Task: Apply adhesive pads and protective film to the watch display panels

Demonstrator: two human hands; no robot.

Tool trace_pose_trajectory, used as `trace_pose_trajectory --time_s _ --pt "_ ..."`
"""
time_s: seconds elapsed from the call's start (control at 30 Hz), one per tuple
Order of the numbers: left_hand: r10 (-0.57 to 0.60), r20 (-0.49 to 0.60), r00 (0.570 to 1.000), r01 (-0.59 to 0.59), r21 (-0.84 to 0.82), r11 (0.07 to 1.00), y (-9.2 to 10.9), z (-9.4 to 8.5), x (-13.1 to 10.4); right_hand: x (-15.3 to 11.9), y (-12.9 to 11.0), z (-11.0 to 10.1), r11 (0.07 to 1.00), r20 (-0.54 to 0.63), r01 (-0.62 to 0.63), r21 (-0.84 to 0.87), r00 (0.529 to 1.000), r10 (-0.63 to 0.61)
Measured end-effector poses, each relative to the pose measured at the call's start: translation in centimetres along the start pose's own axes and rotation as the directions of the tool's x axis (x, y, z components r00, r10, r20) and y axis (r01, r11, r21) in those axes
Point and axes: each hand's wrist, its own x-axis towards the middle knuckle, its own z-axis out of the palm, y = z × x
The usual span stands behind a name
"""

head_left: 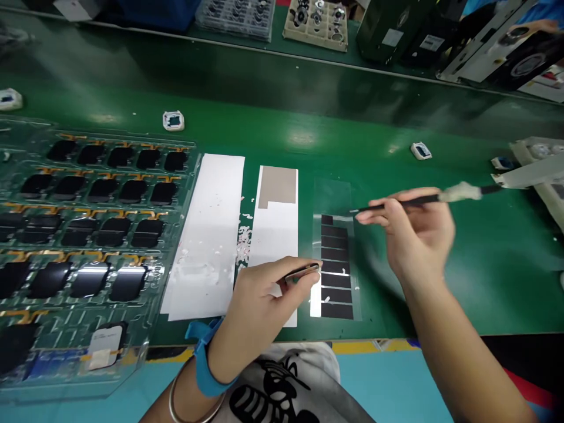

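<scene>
My left hand (268,305), with a blue strap at its wrist, pinches a small thin dark-edged part (301,272) between thumb and fingers, above the lower left of a clear sheet. That clear sheet (333,197) bears a column of black strips (335,266) and a white strip at its lower left. My right hand (418,235) grips a thin black pen-like tool (414,201), whose pale tip is by the sheet's upper right edge. Left of the sheet lies a white card (275,229) with a grey-beige patch (279,185), partly hidden by my left hand.
A clear tray (150,317) of black screens fills the left side. White sheets (211,235) and paper scraps (243,244) lie beside it. Small white pieces (173,121) sit further back. A shelf edge (247,48) with boxes and part trays crosses the back.
</scene>
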Motion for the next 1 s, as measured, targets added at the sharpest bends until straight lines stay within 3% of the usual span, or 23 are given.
trace_pose_trajectory --time_s 0.13,0.23,0.37,0.53,0.7,1.0 --pt "0.032 -0.1 0.994 -0.041 -0.09 0.995 0.0 -0.9 -0.3 -3.4 -4.2 3.3 0.982 0.102 0.178 0.069 0.978 -0.184" --pt "0.101 -0.17 0.98 -0.111 -0.047 0.993 0.0 -1.4 -0.3 -5.6 -5.4 5.6 0.95 0.175 0.297 0.098 0.934 -0.31" --pt "0.135 -0.158 0.978 -0.131 0.038 0.991 -0.3 -2.1 -0.4 -6.6 -5.2 7.9 0.93 0.19 0.34 0.139 0.912 -0.362" --pt "0.21 -0.185 0.96 -0.189 0.126 0.974 -0.8 -2.5 -0.4 -7.3 -4.5 9.8 0.936 0.121 0.329 0.125 0.931 -0.344" --pt "0.245 -0.165 0.955 -0.226 0.127 0.966 -1.0 -2.4 -0.3 -7.8 -3.8 10.6 0.941 0.047 0.322 0.101 0.944 -0.328" --pt "0.259 -0.135 0.956 -0.257 0.036 0.966 -1.5 -2.6 -0.4 -7.7 -2.6 11.0 0.938 0.026 0.335 0.092 0.94 -0.339"
